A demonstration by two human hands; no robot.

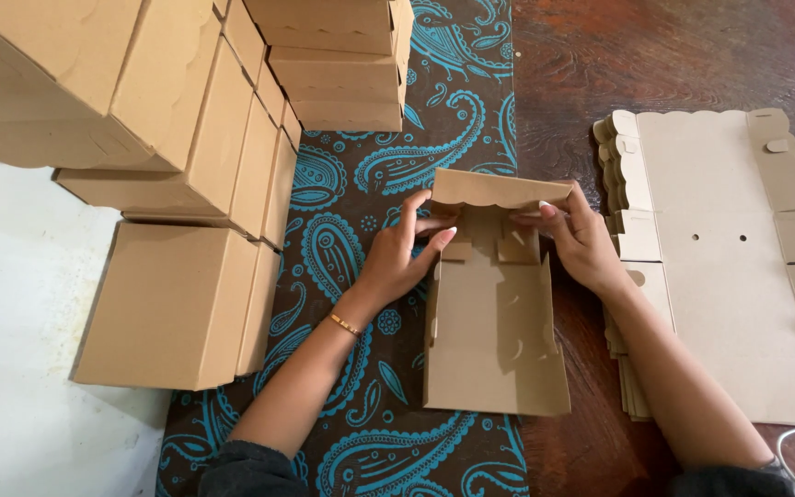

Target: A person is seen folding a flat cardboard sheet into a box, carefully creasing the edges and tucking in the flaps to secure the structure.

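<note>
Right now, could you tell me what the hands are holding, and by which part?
Both hands hold the half-folded cardboard box at its far end: left hand and right hand pinch the flaps beneath the scalloped flap.

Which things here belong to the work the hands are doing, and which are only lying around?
In the work:
- left hand and right hand, both on the half-folded box
- stack of flat box blanks
- finished boxes

Only lying around:
- paisley cloth
- wooden table
- gold bracelet
</note>
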